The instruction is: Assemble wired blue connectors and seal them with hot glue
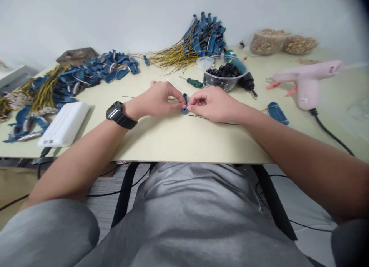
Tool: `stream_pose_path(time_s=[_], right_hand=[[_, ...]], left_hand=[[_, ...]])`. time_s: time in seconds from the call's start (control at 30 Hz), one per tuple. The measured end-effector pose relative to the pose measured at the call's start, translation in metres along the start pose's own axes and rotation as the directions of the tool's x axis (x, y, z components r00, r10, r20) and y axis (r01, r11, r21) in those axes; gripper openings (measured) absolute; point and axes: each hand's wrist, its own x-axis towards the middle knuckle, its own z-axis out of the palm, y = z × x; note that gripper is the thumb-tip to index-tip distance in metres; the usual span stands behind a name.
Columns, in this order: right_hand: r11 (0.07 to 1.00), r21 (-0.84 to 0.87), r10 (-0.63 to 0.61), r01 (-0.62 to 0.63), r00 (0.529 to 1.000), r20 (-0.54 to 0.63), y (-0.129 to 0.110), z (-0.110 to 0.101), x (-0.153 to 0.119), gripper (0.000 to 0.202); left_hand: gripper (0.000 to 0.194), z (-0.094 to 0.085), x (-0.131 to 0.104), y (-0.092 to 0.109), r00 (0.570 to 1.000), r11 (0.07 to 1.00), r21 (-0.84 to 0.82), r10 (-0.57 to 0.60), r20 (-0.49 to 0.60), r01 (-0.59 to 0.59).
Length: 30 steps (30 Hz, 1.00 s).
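A small blue piece (185,95) stands out between my hands over the middle of the table. My left hand (163,99) is closed in a pinch at its left side, with a thin wire running out leftward behind the fingers. From the right, my right hand (215,103) pinches with thumb and forefinger close against the same piece; what lies between these fingertips is too small to make out. Thin dark wires (201,117) lie on the table below the right hand. Another blue piece (277,113) with a wire rests beyond the right forearm.
Behind my hands are a green screwdriver (194,82), a clear tub (221,85) of black parts and a drill (246,81). A pink glue gun (309,80) stands right, its cable trailing forward. Blue wired pieces (204,36) are heaped behind; a white power bank (65,122) lies left.
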Motion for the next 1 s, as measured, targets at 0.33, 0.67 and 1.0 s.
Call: stream_pose_path(time_s=[0.33, 0.67, 1.0], right_hand=[[0.998, 0.052, 0.044, -0.045, 0.999, 0.024, -0.0005, 0.0006, 0.0019, 0.010], [0.993, 0.109, 0.048, -0.054, 0.997, 0.060, 0.0027, -0.0001, 0.0033, 0.011], [0.988, 0.125, 0.081, -0.088, 0.995, 0.056, -0.0028, 0.0003, 0.0021, 0.012]], left_hand=[[0.022, -0.0009, 0.0008, 0.0029, 1.000, 1.000, 0.017, 0.014, 0.009, -0.014], [0.027, -0.0015, 0.0007, 0.0046, 1.000, 0.999, 0.032, 0.018, 0.022, -0.018], [0.028, -0.0022, -0.0004, 0.0064, 1.000, 0.999, 0.034, -0.007, 0.025, 0.006]])
